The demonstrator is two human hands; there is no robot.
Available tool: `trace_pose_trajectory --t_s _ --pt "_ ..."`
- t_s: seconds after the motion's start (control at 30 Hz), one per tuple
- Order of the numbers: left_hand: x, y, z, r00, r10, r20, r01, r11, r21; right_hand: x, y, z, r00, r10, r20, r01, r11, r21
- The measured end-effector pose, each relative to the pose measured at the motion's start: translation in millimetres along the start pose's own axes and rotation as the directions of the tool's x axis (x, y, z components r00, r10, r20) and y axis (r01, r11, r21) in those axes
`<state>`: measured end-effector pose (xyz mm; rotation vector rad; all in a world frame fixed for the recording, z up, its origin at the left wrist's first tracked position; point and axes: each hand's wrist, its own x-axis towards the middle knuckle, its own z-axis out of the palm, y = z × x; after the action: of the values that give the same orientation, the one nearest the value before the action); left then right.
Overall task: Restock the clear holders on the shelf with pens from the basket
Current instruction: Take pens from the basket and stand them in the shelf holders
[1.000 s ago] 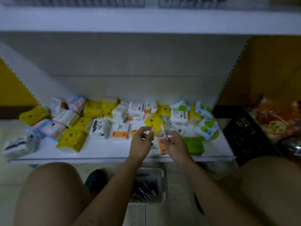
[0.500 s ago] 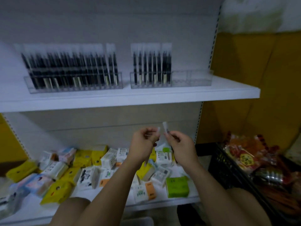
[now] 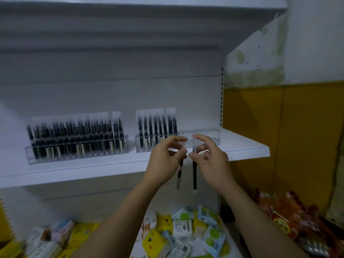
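Two clear holders stand on the white shelf (image 3: 242, 149). The left holder (image 3: 29, 155) is packed with dark pens in clear sleeves. The right holder (image 3: 208, 134) has pens only in its left half; its right slots are bare. My left hand (image 3: 165, 161) pinches the top of a sleeved pen (image 3: 179, 175) that hangs down. My right hand (image 3: 210, 157) pinches a second sleeved pen (image 3: 194, 174), also hanging upright. Both hands are raised just in front of the right holder, close together. The basket is out of view.
The lower shelf holds a jumble of small yellow, white and blue packets (image 3: 178, 233). A dark crate with orange snack bags (image 3: 284, 218) sits at the lower right. A yellow wall panel (image 3: 279, 136) flanks the shelf on the right.
My view has swung up from the lower shelf and basket to the pen shelf. Both hands rose with it and moved apart, each now holding one pen.
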<state>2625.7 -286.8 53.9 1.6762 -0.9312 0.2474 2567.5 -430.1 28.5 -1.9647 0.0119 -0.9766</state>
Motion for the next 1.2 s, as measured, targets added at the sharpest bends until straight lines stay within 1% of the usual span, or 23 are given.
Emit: trace_pose_trajectory --t_s 0.07,0.17,0.33,0.5,0.77,1.07,1.2 --pt "17 7 0 1.000 0.029 0.008 -0.029 0.998 0.057 17 -4 -6 0.999 -0.031 -0.021 0.031 0.999 -0.020" --pt "40 14 -1 0.996 0.080 -0.026 -0.077 0.990 0.119 41 -5 -10 0.998 -0.045 -0.047 0.043 0.999 -0.026" --pt "78 21 -6 0.990 0.130 -0.058 -0.120 0.981 0.152 79 -6 -12 0.990 -0.079 -0.115 0.078 0.997 -0.014" --pt "122 28 -7 0.983 0.167 -0.077 -0.143 0.957 0.251 125 -8 -11 0.985 -0.124 -0.118 0.120 0.992 -0.039" --pt "173 28 -13 0.946 0.300 -0.121 -0.241 0.904 0.353 177 0 -10 0.969 -0.176 -0.172 0.173 0.984 -0.032" --pt "198 4 -6 0.945 0.302 -0.128 -0.225 0.880 0.417 203 23 4 0.953 -0.181 -0.244 0.173 0.984 -0.054" --pt "198 -6 -6 0.950 0.286 -0.122 -0.209 0.879 0.429 202 34 13 0.948 -0.163 -0.274 0.163 0.986 -0.024"
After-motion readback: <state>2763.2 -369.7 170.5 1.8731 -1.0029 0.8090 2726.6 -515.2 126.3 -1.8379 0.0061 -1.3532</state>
